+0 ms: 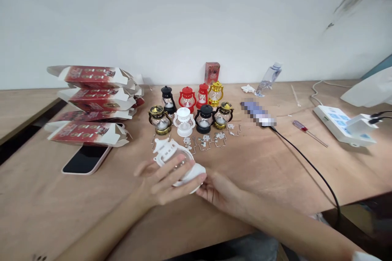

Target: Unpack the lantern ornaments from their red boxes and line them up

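My left hand [163, 183] is wrapped around a white toy lantern [167, 149] with a clear globe. The lantern lies tilted, its top toward the upper left and its base toward my right hand [222, 191]. At that base the fingers of my right hand are curled together. What they pinch, if anything, is hidden from the camera. Just beyond stand several finished-looking lanterns, among them a white one [184, 123], a black one [204, 119] and a bronze one [159, 120]. Bent wire handles [204, 145] and small white plates [187, 140] lie in front of them.
Open red-and-white cartons [92, 100] are stacked at the left, above a phone [84, 159]. A small red box [212, 72], a tilted bottle [269, 78], a pixelated device [257, 112] on a black cable, a screwdriver [309, 132] and a power strip [333, 120] occupy the back and right.
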Demonstrator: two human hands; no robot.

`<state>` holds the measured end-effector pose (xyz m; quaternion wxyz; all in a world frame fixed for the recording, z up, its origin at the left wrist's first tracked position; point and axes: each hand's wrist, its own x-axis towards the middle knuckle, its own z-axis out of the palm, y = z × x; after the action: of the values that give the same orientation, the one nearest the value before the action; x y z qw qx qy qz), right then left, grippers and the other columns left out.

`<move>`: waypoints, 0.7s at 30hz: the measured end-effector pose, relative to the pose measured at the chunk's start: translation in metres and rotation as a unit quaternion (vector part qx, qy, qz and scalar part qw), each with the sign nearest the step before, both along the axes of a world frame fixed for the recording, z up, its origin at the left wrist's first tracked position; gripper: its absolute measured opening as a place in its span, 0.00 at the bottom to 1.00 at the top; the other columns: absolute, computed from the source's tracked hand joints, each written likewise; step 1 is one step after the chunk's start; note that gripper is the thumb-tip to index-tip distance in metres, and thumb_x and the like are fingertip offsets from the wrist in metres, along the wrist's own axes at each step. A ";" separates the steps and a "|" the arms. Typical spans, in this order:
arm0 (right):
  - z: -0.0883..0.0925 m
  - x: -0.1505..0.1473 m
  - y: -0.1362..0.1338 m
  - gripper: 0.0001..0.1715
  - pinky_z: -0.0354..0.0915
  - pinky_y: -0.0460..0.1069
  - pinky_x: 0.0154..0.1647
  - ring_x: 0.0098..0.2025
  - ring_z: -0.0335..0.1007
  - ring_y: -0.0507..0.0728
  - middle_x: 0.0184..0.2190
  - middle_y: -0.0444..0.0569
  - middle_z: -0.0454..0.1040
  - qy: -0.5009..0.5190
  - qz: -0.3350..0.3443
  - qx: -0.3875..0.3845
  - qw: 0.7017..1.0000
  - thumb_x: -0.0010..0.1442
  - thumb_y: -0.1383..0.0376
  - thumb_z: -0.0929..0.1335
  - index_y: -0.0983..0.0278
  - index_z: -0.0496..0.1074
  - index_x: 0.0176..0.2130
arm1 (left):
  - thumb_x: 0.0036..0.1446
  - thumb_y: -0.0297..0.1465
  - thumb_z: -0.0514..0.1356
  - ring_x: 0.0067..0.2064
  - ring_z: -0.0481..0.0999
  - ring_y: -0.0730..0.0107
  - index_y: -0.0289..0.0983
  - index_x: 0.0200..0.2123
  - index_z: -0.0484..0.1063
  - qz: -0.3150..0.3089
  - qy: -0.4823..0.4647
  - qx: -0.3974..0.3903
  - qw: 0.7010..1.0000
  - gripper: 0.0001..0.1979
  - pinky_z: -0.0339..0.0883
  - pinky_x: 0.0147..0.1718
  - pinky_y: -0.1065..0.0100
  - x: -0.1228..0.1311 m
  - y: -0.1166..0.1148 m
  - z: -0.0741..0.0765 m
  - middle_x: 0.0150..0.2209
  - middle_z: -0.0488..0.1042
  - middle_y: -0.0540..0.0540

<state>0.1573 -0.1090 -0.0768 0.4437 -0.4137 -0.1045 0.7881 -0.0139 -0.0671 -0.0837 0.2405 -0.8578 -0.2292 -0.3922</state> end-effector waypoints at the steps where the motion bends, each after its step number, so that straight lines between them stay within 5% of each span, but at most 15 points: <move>1: -0.001 0.010 0.005 0.05 0.68 0.40 0.28 0.25 0.68 0.47 0.23 0.47 0.71 -0.034 -0.022 0.005 0.999 0.52 0.70 0.66 0.69 0.72 0.27 | 0.49 0.31 0.68 0.45 0.73 0.67 0.58 0.44 0.73 -0.006 -0.004 0.045 0.999 0.20 0.53 0.55 0.61 -0.001 0.003 0.007 0.38 0.78 0.55; 5: -0.001 0.067 0.037 0.05 0.71 0.43 0.32 0.28 0.70 0.49 0.24 0.47 0.71 -0.161 -0.176 0.057 0.969 0.52 0.70 0.66 0.66 0.70 0.25 | 0.47 0.29 0.70 0.44 0.73 0.70 0.55 0.42 0.74 0.021 -0.041 0.089 0.995 0.20 0.51 0.54 0.61 0.001 0.009 0.023 0.37 0.78 0.54; 11: -0.003 0.132 0.091 0.09 0.71 0.53 0.49 0.43 0.72 0.54 0.33 0.47 0.75 -0.284 -0.348 0.152 0.880 0.55 0.62 0.63 0.61 0.70 0.34 | 0.49 0.30 0.69 0.43 0.73 0.72 0.55 0.40 0.75 0.012 -0.044 0.056 0.997 0.16 0.50 0.53 0.61 0.011 0.001 0.017 0.37 0.78 0.55; 21: -0.032 0.134 0.113 0.15 0.62 0.55 0.59 0.53 0.69 0.55 0.46 0.49 0.75 -0.399 -0.316 0.205 0.836 0.56 0.62 0.58 0.62 0.71 0.36 | 0.51 0.29 0.67 0.45 0.74 0.71 0.54 0.41 0.75 0.005 -0.039 0.036 0.999 0.15 0.48 0.54 0.61 0.011 0.000 0.018 0.38 0.78 0.54</move>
<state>0.2914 0.0038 -0.1088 0.6634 -0.6019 -0.2955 0.3321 -0.0033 -0.0672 -0.0657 0.2640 -0.8315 -0.2282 -0.4323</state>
